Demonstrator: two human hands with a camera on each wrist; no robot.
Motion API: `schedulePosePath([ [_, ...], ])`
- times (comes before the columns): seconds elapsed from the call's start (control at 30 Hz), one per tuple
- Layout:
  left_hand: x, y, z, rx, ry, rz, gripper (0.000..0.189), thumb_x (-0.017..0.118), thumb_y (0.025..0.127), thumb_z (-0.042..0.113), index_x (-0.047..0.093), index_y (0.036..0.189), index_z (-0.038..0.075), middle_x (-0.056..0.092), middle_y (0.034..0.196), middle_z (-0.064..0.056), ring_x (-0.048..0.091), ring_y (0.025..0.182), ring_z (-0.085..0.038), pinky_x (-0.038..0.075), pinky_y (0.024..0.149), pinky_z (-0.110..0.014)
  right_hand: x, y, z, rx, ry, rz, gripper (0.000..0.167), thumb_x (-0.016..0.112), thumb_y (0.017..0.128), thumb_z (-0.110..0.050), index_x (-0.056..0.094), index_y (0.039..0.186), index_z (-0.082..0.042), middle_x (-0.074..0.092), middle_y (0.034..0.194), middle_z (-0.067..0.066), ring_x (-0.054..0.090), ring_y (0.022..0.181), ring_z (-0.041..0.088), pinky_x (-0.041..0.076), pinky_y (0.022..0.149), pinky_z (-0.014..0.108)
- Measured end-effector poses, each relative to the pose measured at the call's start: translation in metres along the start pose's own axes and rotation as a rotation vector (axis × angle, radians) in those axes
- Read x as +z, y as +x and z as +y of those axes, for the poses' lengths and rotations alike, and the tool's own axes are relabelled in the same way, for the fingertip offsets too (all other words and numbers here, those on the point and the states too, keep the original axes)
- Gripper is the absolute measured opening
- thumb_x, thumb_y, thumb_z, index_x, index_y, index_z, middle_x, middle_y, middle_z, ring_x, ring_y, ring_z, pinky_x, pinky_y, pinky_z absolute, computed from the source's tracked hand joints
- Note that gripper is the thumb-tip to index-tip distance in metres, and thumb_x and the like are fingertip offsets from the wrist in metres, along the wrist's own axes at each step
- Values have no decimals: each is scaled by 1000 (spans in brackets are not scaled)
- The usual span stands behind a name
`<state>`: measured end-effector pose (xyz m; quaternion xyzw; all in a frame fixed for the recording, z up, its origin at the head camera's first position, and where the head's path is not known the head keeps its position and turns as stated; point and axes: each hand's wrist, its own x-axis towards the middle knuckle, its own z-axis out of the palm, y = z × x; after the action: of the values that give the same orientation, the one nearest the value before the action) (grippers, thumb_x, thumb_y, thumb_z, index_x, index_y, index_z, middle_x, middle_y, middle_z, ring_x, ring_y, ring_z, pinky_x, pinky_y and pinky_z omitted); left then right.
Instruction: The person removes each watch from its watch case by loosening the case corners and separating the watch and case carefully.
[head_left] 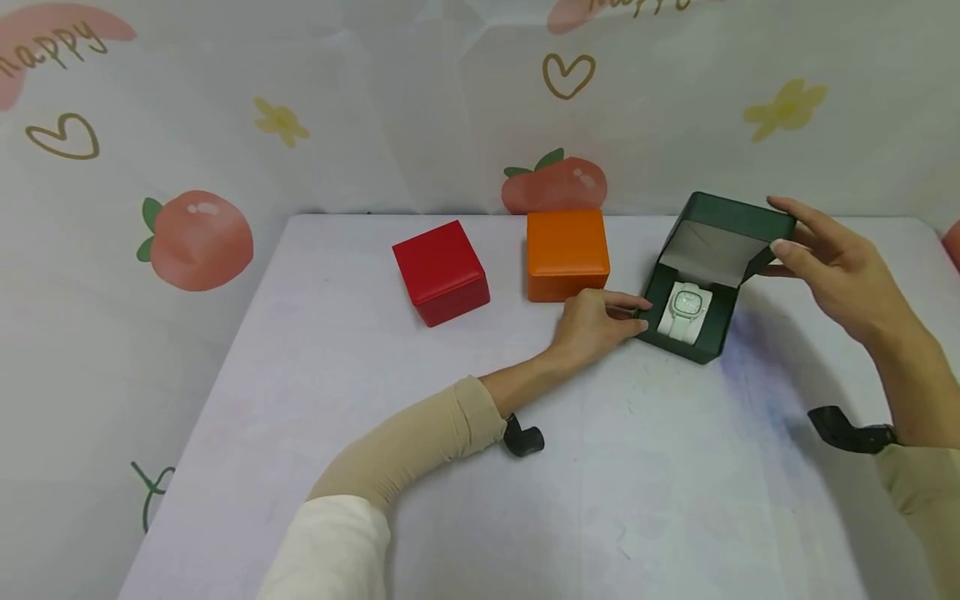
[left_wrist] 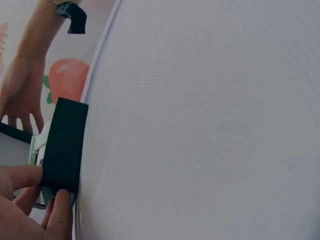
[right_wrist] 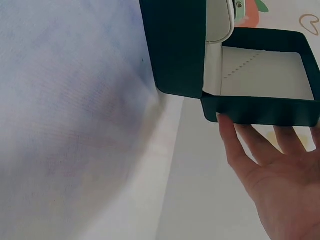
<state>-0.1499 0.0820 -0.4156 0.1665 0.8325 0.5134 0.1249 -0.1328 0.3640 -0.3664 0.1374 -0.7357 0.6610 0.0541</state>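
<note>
The green box (head_left: 720, 329) lies at the right of the table (head_left: 480, 467), lid (head_left: 738, 218) raised, the watch (head_left: 686, 310) inside its base. The left hand (head_left: 592, 321) pinches the base's near-left corner between thumb and fingers; the right hand (head_left: 840, 258) grips the lid's right side, thumb at the rim. If the left pinch slips, a pull on the lid could tip or drag the box and jolt the watch. A hard push back could strain the hinge, and a careless thumb might get nipped should the lid drop. The left hand is so near the orange box (head_left: 567, 246) that a sideways swing could knock it. The left wrist view mostly hides the watch, the right wrist view cuts it off, and whatever the red box (head_left: 442, 271) holds is out of sight
</note>
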Motion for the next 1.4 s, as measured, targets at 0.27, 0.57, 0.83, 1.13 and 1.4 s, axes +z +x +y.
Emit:
schedulePosePath([
  [0.27, 2, 0, 0, 4, -39, -32, 20, 80, 85, 14, 78, 105, 17, 74, 97, 4, 61, 76, 3, 50, 66, -13, 0, 1, 1, -24, 136, -14, 53, 45, 97, 14, 43, 148, 0, 66, 125, 5, 68, 102, 12, 54, 83, 17],
  [0.57, 4, -1, 0, -41, -110, -66, 20, 78, 87, 12, 75, 106, 15, 69, 106, 6, 61, 84, -1, 50, 72, -13, 5, 2, 1, -14, 209, 1, 53, 44, 98, 13, 40, 150, -1, 64, 127, 6, 64, 111, 13, 55, 83, 20],
  [0.83, 4, -1, -1, -36, -119, -68, 20, 77, 87, 12, 75, 107, 15, 69, 107, 6, 62, 85, -2, 51, 74, -13, 7, -2, -5, 38, 2, 120, 53, 53, 96, 9, 48, 147, -6, 65, 123, -2, 67, 103, 5, 52, 82, 13],
  [1.13, 3, -4, -1, 37, -67, -74, 24, 76, 88, 10, 74, 111, 13, 69, 110, 1, 62, 87, -3, 50, 75, -11, 8, -16, -18, 179, -397, 199, 61, 66, 93, -3, 49, 148, -25, 51, 142, -12, 56, 105, -12, 43, 78, 0],
  [1.4, 0, -4, 3, 120, 38, -49, 23, 78, 85, 6, 75, 108, 10, 64, 103, -2, 60, 82, 0, 48, 72, -8, 11, -24, -21, 127, -360, 199, 70, 65, 89, 10, 46, 150, -20, 42, 147, -4, 58, 108, -5, 47, 78, 4],
])
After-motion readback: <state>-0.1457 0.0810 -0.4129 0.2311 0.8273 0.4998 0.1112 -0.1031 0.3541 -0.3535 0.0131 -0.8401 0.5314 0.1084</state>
